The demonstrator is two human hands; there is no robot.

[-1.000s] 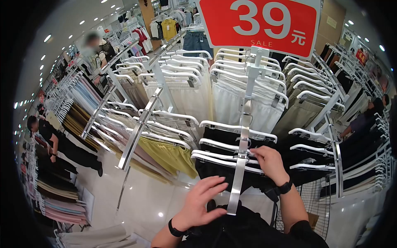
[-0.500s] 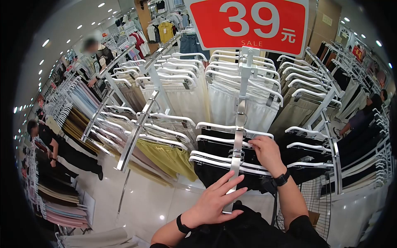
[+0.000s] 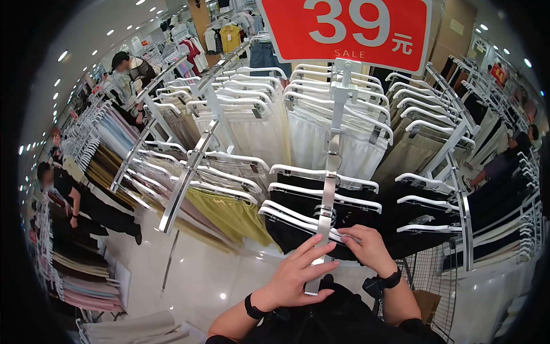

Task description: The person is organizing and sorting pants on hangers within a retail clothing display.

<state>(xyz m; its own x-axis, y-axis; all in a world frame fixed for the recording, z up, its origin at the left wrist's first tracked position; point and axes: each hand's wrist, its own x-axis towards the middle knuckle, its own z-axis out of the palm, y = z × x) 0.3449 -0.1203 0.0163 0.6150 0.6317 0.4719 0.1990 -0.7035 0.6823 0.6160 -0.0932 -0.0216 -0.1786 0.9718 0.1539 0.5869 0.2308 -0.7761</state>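
Note:
Below the sale sign, a metal display arm slopes toward me, hung with black pants on white hangers. My left hand lies over the near end of this arm, fingers spread and holding nothing. Close by on the right, my right hand has its thumb and fingers closed on the front white hanger, just beside the arm. Part of that hanger is hidden behind the fingers. Farther up the same arm hang white pants.
A red sale sign stands above the arm. Neighbouring arms carry yellow-green pants and more black pants. A wire basket is at lower right. People stand among racks at left, one in black.
My right hand has moved toward me, from a hanger farther back to the front ones. The rear hanger now sits apart from the front pair. My left hand has barely moved.

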